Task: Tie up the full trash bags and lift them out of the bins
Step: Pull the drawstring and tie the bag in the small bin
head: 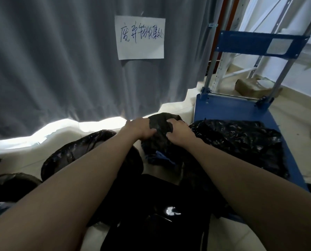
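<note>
Both hands, left hand (pixel 141 128) and right hand (pixel 178 132), grip upright black trash bag (pixel 162 124) mid-frame, below handwritten Chinese paper sign (pixel 140 37).

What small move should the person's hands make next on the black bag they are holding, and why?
Probably gather and twist the top of the black bag into a neck for knotting. The left hand and the right hand both grip its bunched top, and no knot shows there.
</note>
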{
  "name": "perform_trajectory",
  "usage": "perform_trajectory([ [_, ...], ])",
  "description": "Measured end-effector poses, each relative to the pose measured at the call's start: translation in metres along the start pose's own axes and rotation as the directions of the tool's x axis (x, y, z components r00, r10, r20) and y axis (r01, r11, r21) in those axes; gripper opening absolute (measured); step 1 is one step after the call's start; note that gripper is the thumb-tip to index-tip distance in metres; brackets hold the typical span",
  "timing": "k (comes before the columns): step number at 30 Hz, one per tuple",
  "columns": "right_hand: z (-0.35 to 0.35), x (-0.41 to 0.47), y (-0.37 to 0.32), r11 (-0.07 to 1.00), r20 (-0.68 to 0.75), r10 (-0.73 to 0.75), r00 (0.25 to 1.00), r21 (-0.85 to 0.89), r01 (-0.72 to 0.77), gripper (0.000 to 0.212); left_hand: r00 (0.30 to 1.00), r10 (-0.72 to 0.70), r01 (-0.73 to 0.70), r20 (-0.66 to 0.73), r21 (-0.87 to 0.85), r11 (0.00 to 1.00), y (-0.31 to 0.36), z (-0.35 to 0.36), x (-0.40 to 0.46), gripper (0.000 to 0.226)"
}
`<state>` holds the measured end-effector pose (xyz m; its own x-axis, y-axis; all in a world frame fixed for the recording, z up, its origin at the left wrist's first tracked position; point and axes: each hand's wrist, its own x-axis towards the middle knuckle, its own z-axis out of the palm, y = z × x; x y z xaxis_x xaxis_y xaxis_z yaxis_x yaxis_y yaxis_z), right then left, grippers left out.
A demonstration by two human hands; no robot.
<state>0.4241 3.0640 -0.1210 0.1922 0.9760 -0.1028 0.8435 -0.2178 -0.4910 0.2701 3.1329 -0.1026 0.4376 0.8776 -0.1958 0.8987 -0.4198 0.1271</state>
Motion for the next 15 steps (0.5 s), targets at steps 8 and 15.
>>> perform_trajectory([
  [8, -0.072, -0.05, 0.021, 0.997, -0.129, 0.063, 0.99, -0.029, -0.067, 0.039, 0.995, 0.095, -0.094, -0.019, 0.024, 0.995, 0.072, -0.033, -0.038, 0.045],
  [15, -0.097, -0.073, 0.092, 0.978, -0.114, 0.196, 0.974, -0.045, -0.202, 0.039, 0.977, 0.214, -0.213, -0.017, 0.034, 0.976, 0.14, -0.022, -0.033, 0.052],
])
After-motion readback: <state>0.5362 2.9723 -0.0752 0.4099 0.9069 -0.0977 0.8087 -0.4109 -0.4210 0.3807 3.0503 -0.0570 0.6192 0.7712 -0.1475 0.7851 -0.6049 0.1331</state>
